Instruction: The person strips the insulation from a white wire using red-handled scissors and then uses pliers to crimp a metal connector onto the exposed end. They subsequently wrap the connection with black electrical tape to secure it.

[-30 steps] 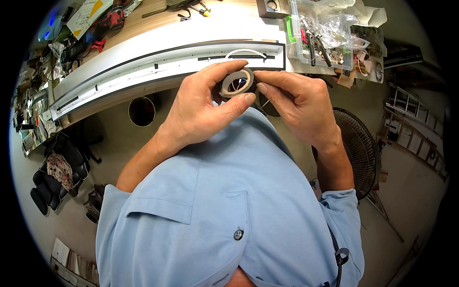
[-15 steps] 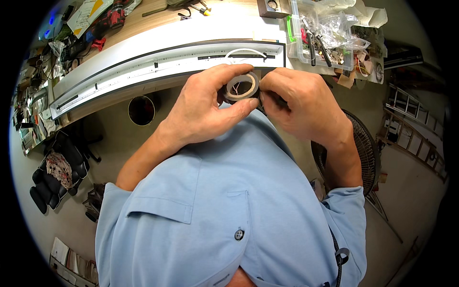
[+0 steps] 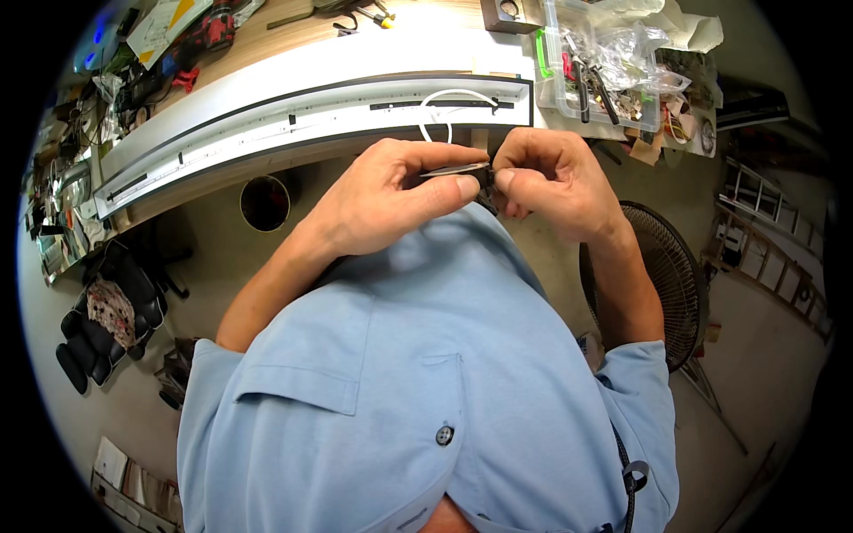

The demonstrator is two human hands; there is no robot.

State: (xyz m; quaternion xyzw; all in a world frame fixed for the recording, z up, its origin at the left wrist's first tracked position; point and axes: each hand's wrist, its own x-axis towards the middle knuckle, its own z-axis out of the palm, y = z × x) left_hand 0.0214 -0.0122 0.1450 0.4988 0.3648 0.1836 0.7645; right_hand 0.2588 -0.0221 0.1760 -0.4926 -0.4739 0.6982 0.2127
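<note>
In the head view, my left hand (image 3: 382,195) is closed round a dark roll of tape (image 3: 453,170), held nearly edge-on between thumb and fingers. My right hand (image 3: 564,191) pinches at the roll's right edge, fingers curled; exactly what its fingertips grip is hard to make out. Just beyond both hands lies a long, black-edged white channel (image 3: 235,143) with black bars inside, and a white cable (image 3: 453,93) loops out of it down behind my fingers.
The wooden bench (image 3: 298,31) carries a red drill (image 3: 219,27), small tools and a clear bin (image 3: 600,80) of clutter. Below are a bucket (image 3: 265,202), a black chair (image 3: 115,315) at left, a floor fan (image 3: 675,293) and ladders (image 3: 760,240) at right.
The tape roll has tipped from showing its open ring to nearly edge-on. My left hand sits slightly lower; my right fingers have shifted, and more white cable shows.
</note>
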